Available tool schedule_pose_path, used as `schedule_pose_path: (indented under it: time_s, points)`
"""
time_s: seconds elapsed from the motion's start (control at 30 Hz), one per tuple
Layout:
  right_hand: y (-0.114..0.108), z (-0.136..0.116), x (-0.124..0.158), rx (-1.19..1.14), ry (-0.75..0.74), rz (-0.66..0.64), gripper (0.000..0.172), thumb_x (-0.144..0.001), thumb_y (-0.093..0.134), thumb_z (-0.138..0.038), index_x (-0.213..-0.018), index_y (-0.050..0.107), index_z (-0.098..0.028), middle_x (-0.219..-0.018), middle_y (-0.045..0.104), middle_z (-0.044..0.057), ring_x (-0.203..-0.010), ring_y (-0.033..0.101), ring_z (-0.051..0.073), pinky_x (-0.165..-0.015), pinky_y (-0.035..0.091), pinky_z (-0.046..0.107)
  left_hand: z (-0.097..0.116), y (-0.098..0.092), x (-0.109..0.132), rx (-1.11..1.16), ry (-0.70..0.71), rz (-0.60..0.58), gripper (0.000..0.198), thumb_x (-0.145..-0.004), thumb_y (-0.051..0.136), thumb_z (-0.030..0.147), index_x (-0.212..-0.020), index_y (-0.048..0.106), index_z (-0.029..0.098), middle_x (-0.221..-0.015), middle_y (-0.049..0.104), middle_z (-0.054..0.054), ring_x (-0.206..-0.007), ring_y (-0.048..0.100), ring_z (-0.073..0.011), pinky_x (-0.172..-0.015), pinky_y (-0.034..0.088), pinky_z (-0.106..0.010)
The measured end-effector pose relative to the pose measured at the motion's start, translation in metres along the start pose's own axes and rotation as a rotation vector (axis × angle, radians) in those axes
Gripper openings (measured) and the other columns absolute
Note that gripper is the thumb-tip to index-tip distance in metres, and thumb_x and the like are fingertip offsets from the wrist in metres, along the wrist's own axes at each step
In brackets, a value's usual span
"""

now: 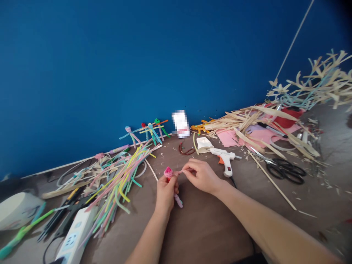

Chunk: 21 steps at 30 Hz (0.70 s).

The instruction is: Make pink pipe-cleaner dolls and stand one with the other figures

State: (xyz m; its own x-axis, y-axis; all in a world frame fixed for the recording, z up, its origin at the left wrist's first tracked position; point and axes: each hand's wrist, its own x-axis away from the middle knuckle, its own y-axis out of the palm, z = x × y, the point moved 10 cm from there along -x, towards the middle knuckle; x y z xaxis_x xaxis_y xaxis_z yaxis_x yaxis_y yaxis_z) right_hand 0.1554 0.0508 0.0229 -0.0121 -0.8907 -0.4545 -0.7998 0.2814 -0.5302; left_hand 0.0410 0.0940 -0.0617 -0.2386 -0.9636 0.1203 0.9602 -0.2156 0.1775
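Note:
My left hand [165, 193] is closed around a small pipe cleaner figure [168, 172]. Its coiled pink head stands up above my fingers, and a lilac leg pokes out below; the middle is hidden in my grip. To the right, my right hand [202, 176] pinches the end of a thin pink strand, apparently the figure's arm, stretched between both hands. Just beyond my right hand lies a white glue gun [227, 160] with an orange trigger. Several finished-looking pipe cleaner figures [153, 132] lean against the blue wall.
Loose pipe cleaners [118, 183] spread on the left, beside a power strip [75, 234] and a white roll [19, 211]. Black-handled scissors [286, 169], dried husk strips [242, 121] and pink paper [228, 138] occupy the right. A beaded bracelet [186, 151] lies near the wall.

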Motion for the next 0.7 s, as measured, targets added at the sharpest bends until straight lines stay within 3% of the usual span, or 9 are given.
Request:
schedule_pose_path:
  time_s: [0.23,0.5,0.7]
  points:
    - [0.008,-0.013,0.003,0.095,-0.083,-0.086,0.019,-0.079,0.044,-0.019,-0.085,0.063,-0.020,-0.075,0.061,0.003,-0.068,0.054,0.012,-0.064,0.037,0.022,0.000,-0.007,-0.002,0.070,0.011,0.060,0.026,-0.063,0.061,0.036,-0.060,0.046,0.015,-0.038,0.036,0.009,-0.030,0.030,-0.0028,-0.031,0.024,-0.016]
    - [0.020,0.010,0.001,0.114,0.078,-0.132,0.014,-0.076,0.048,-0.018,-0.071,0.061,-0.019,-0.069,0.063,0.001,-0.062,0.055,0.013,-0.057,0.035,0.022,-0.005,0.004,-0.002,0.249,-0.108,-0.037,0.024,-0.061,0.062,0.032,-0.063,0.046,0.016,-0.038,0.031,0.011,-0.029,0.027,-0.0018,-0.032,0.022,-0.015]
    - [0.010,0.026,-0.001,0.079,0.182,-0.054,0.009,-0.077,0.047,-0.020,-0.075,0.056,-0.019,-0.067,0.062,0.001,-0.061,0.055,0.013,-0.054,0.035,0.022,-0.001,0.001,-0.001,0.165,-0.037,-0.026,0.017,-0.062,0.060,0.029,-0.065,0.052,0.014,-0.036,0.033,0.010,-0.029,0.029,-0.0027,-0.030,0.022,-0.015]
